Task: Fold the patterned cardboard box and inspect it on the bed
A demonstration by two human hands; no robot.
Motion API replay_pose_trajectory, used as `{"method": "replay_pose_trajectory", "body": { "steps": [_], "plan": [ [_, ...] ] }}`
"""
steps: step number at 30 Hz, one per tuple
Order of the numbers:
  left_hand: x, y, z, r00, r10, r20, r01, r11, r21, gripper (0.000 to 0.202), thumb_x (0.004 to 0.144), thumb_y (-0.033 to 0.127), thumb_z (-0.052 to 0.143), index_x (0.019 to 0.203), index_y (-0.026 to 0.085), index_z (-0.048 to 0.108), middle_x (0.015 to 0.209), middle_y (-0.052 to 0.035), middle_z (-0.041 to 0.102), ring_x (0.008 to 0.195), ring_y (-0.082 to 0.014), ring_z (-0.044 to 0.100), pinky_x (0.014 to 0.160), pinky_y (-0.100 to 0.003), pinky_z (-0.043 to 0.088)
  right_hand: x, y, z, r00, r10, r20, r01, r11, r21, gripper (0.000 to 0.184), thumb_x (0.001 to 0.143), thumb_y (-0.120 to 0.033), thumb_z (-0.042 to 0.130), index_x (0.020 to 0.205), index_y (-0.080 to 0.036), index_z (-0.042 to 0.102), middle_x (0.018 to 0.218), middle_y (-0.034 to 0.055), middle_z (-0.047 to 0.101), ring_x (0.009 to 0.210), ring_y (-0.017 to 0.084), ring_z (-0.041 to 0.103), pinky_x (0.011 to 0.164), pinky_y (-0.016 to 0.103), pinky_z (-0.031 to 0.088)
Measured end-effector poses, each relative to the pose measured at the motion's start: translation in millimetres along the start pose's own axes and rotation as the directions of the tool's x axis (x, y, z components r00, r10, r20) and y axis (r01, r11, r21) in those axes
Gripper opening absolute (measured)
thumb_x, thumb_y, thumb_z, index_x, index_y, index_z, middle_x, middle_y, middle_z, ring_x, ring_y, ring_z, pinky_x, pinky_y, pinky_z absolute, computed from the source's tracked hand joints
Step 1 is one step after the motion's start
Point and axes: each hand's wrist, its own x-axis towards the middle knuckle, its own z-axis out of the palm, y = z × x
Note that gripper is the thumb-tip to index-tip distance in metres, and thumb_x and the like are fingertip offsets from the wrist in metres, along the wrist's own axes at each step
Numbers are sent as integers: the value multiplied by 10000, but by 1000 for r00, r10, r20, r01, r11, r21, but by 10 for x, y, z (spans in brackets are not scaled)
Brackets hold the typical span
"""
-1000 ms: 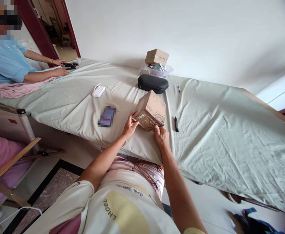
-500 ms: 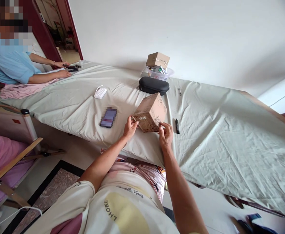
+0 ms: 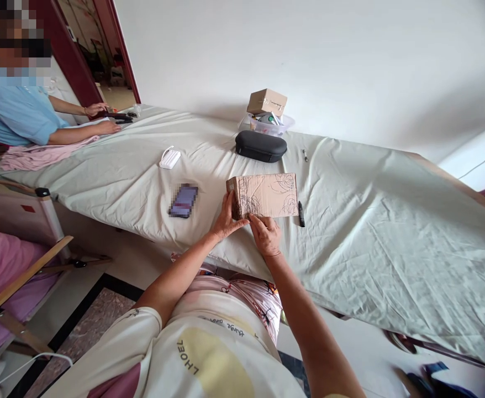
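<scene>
A brown cardboard box (image 3: 269,194) with dark scribbled line drawings on its upper face is at the table's near side. My left hand (image 3: 227,220) grips its left end, fingers up along the darker side and thumb across the near corner. Close by, my right hand (image 3: 266,235) has its fingers curled and pressed to the box's near lower edge; their tips are partly hidden. A black marker (image 3: 301,214) lies just off the box's right end. To the left of my left hand rests a phone (image 3: 183,200) with a blurred screen.
A black zip case (image 3: 261,146) lies behind the box. Beyond it stands a clear plastic basket (image 3: 286,126), with a smaller carton (image 3: 267,102) on top. A white item with a loop (image 3: 170,158) and a small pen (image 3: 305,155) lie about. At far left, a co-worker (image 3: 22,113) handles dark items.
The box has turned from a corner-on, tilted pose so its drawn face points up. My right hand has shifted left along its near edge; my left hand has moved onto its left end.
</scene>
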Motion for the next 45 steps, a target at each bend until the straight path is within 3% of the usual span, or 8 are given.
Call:
{"method": "replay_pose_trajectory", "body": {
  "steps": [8,13,17,25,30,35,40,45],
  "plan": [
    [33,37,-8,997,-6,-79,1,997,-72,1080,780,633,794,1657,245,297,1683,-162,355,1597,-383,334,1328,-544,299,45,187,-160,985,164,-61,-164,986,4,388,1011,-591,651,1130,-255,804,930,73,675,903,221,622,940,407,497],
    [29,94,-78,985,-167,-42,149,949,-279,1057,805,675,721,1674,246,297,1647,-146,469,1467,-369,522,1213,-516,462,40,444,-254,836,432,-337,-398,902,170,641,872,-723,726,1264,-216,716,1199,130,656,1120,304,640,1020,526,522],
    [35,142,-138,983,-182,1,171,924,-342,987,891,741,624,1683,240,316,1679,-138,460,1479,-350,530,1252,-502,433,40,493,-226,760,616,-206,-473,743,473,573,926,-685,614,1193,-182,679,963,66,680,872,218,651,855,421,568],
    [48,83,-93,979,-185,80,199,951,-236,1161,767,797,757,1678,211,338,1705,-150,422,1594,-386,390,1324,-544,344,47,478,-224,638,710,-298,-523,684,508,518,892,-678,623,982,-172,692,798,10,605,735,173,557,761,363,522],
    [35,73,-51,970,-242,-5,235,947,-219,1025,842,722,730,1648,197,376,1622,-172,524,1461,-362,564,1207,-526,500,35,475,-207,743,627,-235,-454,730,511,502,924,-602,616,1225,-208,696,1009,52,669,886,196,635,816,370,554],
    [35,72,-91,955,-284,-90,264,947,-185,939,896,814,598,1615,243,401,1484,-143,654,1267,-304,699,1113,-477,560,21,474,-145,849,495,-184,-374,810,452,755,890,-620,689,1524,-250,514,1317,141,637,1173,277,648,933,453,586],
    [12,67,-83,961,-220,-169,222,975,-9,848,940,816,531,1540,219,483,1401,-163,696,1236,-311,711,1099,-471,552,10,424,-98,890,437,-128,-371,859,353,1092,844,-776,703,1671,-205,276,1602,235,454,1461,374,504,1167,591,484],
    [-4,94,5,955,-147,-259,219,935,279,989,754,732,846,1489,177,486,1425,-222,657,1353,-404,632,1162,-522,483,9,264,-21,881,449,-150,-409,881,236,1208,858,-778,699,1708,-164,99,1687,266,315,1589,410,338,1276,634,352]
  ]
}}
